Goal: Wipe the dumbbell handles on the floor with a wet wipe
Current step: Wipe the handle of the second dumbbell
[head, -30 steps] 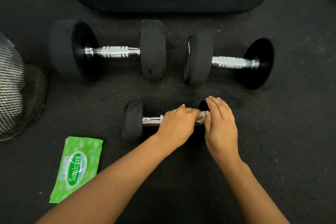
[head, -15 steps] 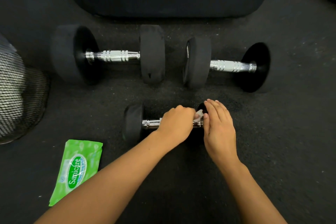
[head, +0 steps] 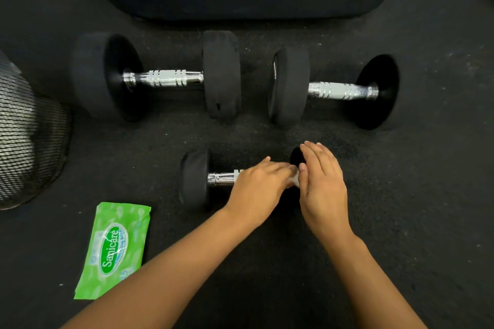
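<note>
The small dumbbell [head: 213,179] lies on the dark floor [head: 427,195] just below centre, and the left hand [head: 260,188] is closed over its chrome handle [head: 222,178], pressing a wet wipe [head: 294,181] of which only a white scrap shows between the hands. The right hand [head: 322,181] rests flat and unclenched on the dumbbell's three-o'clock end. Two larger dumbbells [head: 165,79] [head: 339,91] lie at twelve o'clock, a green wipe packet [head: 115,250] at eight o'clock.

Bare floor [head: 414,222] lies open to the right. Two big dumbbells [head: 157,77] [head: 334,91] block the far side; a wipes packet [head: 115,248] and mesh basket [head: 24,141] crowd the left.
</note>
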`<state>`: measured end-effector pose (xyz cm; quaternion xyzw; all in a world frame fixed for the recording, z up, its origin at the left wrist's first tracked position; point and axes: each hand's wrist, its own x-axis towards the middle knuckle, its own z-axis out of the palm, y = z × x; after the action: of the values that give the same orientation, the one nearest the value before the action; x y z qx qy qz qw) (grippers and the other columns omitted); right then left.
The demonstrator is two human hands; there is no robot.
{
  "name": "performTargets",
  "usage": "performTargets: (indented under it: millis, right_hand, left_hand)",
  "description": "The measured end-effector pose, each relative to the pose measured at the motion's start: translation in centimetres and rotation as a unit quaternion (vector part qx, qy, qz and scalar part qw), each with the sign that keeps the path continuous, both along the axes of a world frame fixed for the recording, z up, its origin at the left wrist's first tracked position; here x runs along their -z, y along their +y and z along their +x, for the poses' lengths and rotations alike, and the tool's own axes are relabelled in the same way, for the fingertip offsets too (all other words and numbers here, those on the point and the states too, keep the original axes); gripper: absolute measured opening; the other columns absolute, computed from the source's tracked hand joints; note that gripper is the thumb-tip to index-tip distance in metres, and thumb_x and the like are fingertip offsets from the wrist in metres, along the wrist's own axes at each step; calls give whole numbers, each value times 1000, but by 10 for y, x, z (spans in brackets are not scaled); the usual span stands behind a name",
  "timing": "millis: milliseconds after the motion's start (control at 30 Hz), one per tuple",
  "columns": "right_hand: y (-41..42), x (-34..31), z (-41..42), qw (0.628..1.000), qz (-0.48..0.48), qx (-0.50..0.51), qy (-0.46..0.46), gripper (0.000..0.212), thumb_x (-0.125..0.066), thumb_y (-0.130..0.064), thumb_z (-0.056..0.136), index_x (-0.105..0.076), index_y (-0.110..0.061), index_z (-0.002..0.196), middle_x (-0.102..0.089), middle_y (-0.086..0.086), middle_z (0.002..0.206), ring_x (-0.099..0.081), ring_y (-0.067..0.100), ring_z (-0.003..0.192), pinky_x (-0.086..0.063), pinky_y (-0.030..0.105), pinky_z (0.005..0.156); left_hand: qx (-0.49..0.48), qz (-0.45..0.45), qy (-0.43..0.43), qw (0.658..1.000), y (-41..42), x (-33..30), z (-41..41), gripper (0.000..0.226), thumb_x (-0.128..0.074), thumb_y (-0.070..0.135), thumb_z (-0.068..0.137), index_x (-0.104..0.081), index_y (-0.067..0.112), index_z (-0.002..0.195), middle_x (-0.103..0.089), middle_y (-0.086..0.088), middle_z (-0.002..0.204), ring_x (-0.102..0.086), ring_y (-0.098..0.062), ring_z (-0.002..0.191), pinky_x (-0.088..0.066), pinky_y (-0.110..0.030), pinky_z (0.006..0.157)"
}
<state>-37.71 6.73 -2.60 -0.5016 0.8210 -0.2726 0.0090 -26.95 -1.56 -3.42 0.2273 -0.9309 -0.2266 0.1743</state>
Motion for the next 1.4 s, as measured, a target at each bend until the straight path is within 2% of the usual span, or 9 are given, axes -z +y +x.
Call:
performTargets:
  millis: [133,467,633,833,967,1133,1233,1333,1400]
  right_hand:
    - [-2,1,1,1000,-3,2,-15,46,-28,-26,96,-52,-3,127,-52,10,132,-39,23,129,-19,24,110]
    - [0,0,0,1000,8,0,-15,47,-27,-28,96,-50,-4,130,-49,8,135,-35,19,132,-16,22,110]
    - [-1,-2,1,1000,11,-2,-9,48,-26,-27,96,-51,-1,128,-51,11,134,-37,23,131,-15,23,110]
    - [-1,-3,0,1000,15,2,1,46,-29,-26,95,-50,-3,129,-51,10,134,-36,20,130,-11,19,110]
    - [1,-1,1,1000,20,7,-4,48,-28,-28,95,-50,-4,130,-51,9,134,-36,20,131,-14,22,110]
    - [-3,-3,1,1000,13,3,-8,48,-27,-27,95,-51,-2,128,-52,11,133,-37,22,130,-17,23,109]
    - [-6,-5,0,1000,18,6,-14,50,-24,-30,95,-51,-3,129,-51,10,134,-36,22,131,-18,25,109]
    - [-7,-5,-1,1000,18,2,-10,50,-25,-29,95,-51,-3,129,-51,10,134,-36,21,130,-16,23,110]
    - [-5,-3,-2,1000,15,1,-6,48,-27,-28,95,-51,-3,129,-52,10,133,-35,19,130,-14,21,110]
  left_hand:
    - [25,-104,113,988,5,29,13,25,-60,9,87,-67,3,110,-66,-11,114,-62,-22,108,-43,-38,100]
    - [61,-165,96,980,3,28,20,31,-68,-2,81,-65,-1,112,-64,-15,116,-60,-25,111,-43,-38,99]
    - [32,-99,57,993,4,18,-1,28,-69,2,79,-66,2,107,-69,-11,107,-65,-21,100,-46,-37,96]
    - [-41,22,-211,976,-20,-26,-19,26,-41,34,98,-62,18,99,-65,-7,89,-61,-28,85,-49,-39,73]
    - [-43,55,-145,987,-18,-20,0,24,-45,33,96,-65,23,104,-68,0,94,-62,-21,88,-50,-41,80]
    - [2,-64,-27,998,4,-1,-3,22,-66,11,74,-72,8,95,-72,-7,96,-69,-20,89,-50,-35,89]
    - [-5,-44,-55,998,2,-10,-12,12,-68,13,80,-70,11,92,-72,-6,91,-68,-21,85,-50,-34,87]
    - [-71,-13,-133,989,-15,-19,-12,26,-43,33,97,-64,18,98,-67,-4,90,-63,-25,85,-50,-39,75]
    - [-74,-6,-153,986,-18,-20,-11,27,-40,35,98,-62,19,99,-66,-3,89,-62,-24,84,-50,-38,72]
